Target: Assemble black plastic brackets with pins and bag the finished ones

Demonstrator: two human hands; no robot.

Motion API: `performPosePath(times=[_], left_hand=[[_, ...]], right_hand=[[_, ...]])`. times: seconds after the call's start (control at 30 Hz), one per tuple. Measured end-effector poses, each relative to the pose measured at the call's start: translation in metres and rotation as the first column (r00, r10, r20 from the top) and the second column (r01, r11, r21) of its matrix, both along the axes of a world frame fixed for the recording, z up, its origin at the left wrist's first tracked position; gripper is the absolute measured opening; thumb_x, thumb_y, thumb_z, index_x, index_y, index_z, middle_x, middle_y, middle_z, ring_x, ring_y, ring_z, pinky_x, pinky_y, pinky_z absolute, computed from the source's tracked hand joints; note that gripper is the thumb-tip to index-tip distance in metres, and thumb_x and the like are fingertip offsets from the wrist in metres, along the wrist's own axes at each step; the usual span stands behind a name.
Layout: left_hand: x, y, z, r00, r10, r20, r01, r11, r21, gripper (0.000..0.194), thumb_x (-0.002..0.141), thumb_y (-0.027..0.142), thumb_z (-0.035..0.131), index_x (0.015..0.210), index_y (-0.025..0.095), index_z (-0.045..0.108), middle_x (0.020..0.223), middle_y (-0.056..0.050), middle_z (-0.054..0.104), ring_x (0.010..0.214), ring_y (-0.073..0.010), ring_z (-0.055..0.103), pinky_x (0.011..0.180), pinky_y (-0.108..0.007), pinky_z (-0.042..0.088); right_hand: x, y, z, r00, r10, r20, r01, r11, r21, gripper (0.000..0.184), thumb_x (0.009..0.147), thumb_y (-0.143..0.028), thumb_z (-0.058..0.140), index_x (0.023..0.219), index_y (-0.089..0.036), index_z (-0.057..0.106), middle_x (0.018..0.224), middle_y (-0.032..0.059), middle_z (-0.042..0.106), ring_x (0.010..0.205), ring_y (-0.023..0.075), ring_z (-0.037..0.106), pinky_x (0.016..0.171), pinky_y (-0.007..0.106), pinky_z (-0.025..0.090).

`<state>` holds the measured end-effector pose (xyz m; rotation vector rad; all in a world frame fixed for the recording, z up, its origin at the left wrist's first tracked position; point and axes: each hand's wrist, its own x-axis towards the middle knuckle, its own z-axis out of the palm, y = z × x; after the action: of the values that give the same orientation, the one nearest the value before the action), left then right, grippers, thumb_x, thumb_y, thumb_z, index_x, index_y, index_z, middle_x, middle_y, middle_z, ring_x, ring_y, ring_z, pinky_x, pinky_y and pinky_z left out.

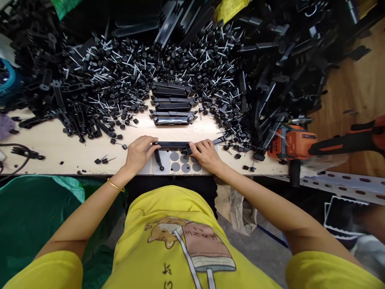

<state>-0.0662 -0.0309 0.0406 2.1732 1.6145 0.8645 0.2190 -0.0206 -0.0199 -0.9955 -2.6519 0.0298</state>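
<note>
The head view shows an orange-and-black power tool (294,141) whose label is too small to read; the yellow cloth T-shirt (180,241) bears a sideways "G" and other marks. A straight, slender, dark black bar (173,144) with a smooth face lies crosswise at the front of the pale wooden worktop (84,154), near a row of similar black parts (173,106). The left hand's (138,154) grip pinches one end, the right hand's (206,155) the other.
</note>
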Motion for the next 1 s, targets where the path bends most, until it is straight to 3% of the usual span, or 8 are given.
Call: performPosePath(times=[0.17, 0.3, 0.43, 0.53, 0.6, 0.67, 0.87, 1.0], left_hand=[[-0.006, 0.003, -0.001, 0.999, 0.037, 0.013, -0.037, 0.999, -0.002, 0.016, 0.083, 0.031, 0.064, 0.089, 0.016, 0.065, 0.082, -0.004, 0.069, 0.072, -0.014, 0.064, 0.068, -0.024, 0.049], [-0.006, 0.009, 0.001, 0.999, 0.015, 0.049, -0.013, 0.999, -0.034, 0.016, 0.081, 0.03, 0.067, 0.088, 0.016, 0.065, 0.081, -0.003, 0.069, 0.071, -0.014, 0.063, 0.068, -0.024, 0.049], [-0.008, 0.024, 0.007, 0.996, -0.045, 0.081, 0.058, 0.984, -0.167, 0.019, 0.082, 0.034, 0.065, 0.088, 0.016, 0.066, 0.083, -0.004, 0.067, 0.075, -0.0151, 0.062, 0.07, -0.026, 0.049], [-0.011, 0.025, 0.01, 0.992, 0.006, 0.125, 0.029, 0.962, -0.271, 0.039, 0.075, 0.043, 0.069, 0.105, 0.018, 0.065, 0.088, -0.004, 0.066, 0.074, -0.0144, 0.061, 0.07, -0.025, 0.05], [-0.009, 0.017, 0.006, 0.995, 0.074, 0.066, -0.043, 0.924, -0.38, 0.059, 0.074, 0.045, 0.07, 0.124, 0.018, 0.055, 0.082, -0.002, 0.065, 0.068, -0.014, 0.059, 0.067, -0.025, 0.049], [0.001, 0.004, 0.0, 0.993, 0.118, -0.027, -0.116, 0.868, -0.483, 0.066, 0.078, 0.04, 0.065, 0.135, 0.015, 0.044, 0.071, 0.001, 0.062, 0.062, -0.0146, 0.058, 0.065, -0.025, 0.047], [0.031, -0.01, -0.008, 0.969, 0.169, -0.18, -0.241, 0.811, -0.534, 0.051, 0.086, 0.026, 0.049, 0.134, 0.01, 0.042, 0.066, -0.002, 0.061, 0.063, -0.0194, 0.06, 0.068, -0.029, 0.047], [0.022, -0.008, 0.0, 0.976, 0.074, -0.206, -0.183, 0.795, -0.579, 0.048, 0.085, 0.027, 0.05, 0.13, 0.012, 0.046, 0.063, -0.001, 0.06, 0.061, -0.0187, 0.059, 0.065, -0.027, 0.046]], right_hand=[[-0.004, 0.003, -0.008, 0.998, -0.023, -0.062, 0.03, 0.993, 0.117, 0.041, 0.091, -0.025, 0.05, 0.129, -0.014, 0.04, 0.089, 0.0093, 0.061, 0.08, 0.021, 0.045, 0.076, 0.037, 0.036], [-0.007, 0.001, -0.008, 0.996, -0.025, -0.09, 0.036, 0.993, 0.116, 0.044, 0.09, -0.025, 0.051, 0.13, -0.013, 0.038, 0.089, 0.009, 0.061, 0.08, 0.021, 0.045, 0.076, 0.036, 0.036], [-0.006, 0.0, -0.004, 0.995, -0.044, -0.086, 0.05, 0.996, 0.079, 0.048, 0.091, -0.026, 0.05, 0.134, -0.011, 0.035, 0.089, 0.0089, 0.06, 0.08, 0.0212, 0.045, 0.078, 0.036, 0.037], [-0.007, -0.001, -0.004, 0.996, -0.075, -0.046, 0.077, 0.996, 0.046, 0.051, 0.092, -0.027, 0.048, 0.138, -0.011, 0.033, 0.089, 0.0092, 0.059, 0.081, 0.0219, 0.045, 0.077, 0.037, 0.037], [-0.01, -0.003, -0.005, 0.994, -0.109, -0.027, 0.11, 0.992, 0.059, 0.053, 0.092, -0.028, 0.047, 0.139, -0.011, 0.03, 0.089, 0.0097, 0.059, 0.081, 0.0224, 0.045, 0.077, 0.037, 0.036], [-0.015, -0.006, -0.006, 0.989, -0.145, -0.017, 0.146, 0.984, 0.1, 0.055, 0.092, -0.027, 0.047, 0.141, -0.01, 0.027, 0.09, 0.0105, 0.059, 0.081, 0.0228, 0.045, 0.076, 0.037, 0.036], [-0.018, -0.008, -0.009, 0.978, -0.209, 0.019, 0.208, 0.976, 0.061, 0.058, 0.092, -0.023, 0.045, 0.144, -0.011, 0.022, 0.092, 0.0114, 0.059, 0.083, 0.0235, 0.045, 0.078, 0.04, 0.034], [-0.005, 0.003, -0.007, 0.996, -0.081, 0.024, 0.082, 0.996, -0.046, 0.05, 0.093, -0.021, 0.043, 0.14, -0.012, 0.029, 0.095, 0.011, 0.061, 0.087, 0.0224, 0.046, 0.082, 0.04, 0.033]])
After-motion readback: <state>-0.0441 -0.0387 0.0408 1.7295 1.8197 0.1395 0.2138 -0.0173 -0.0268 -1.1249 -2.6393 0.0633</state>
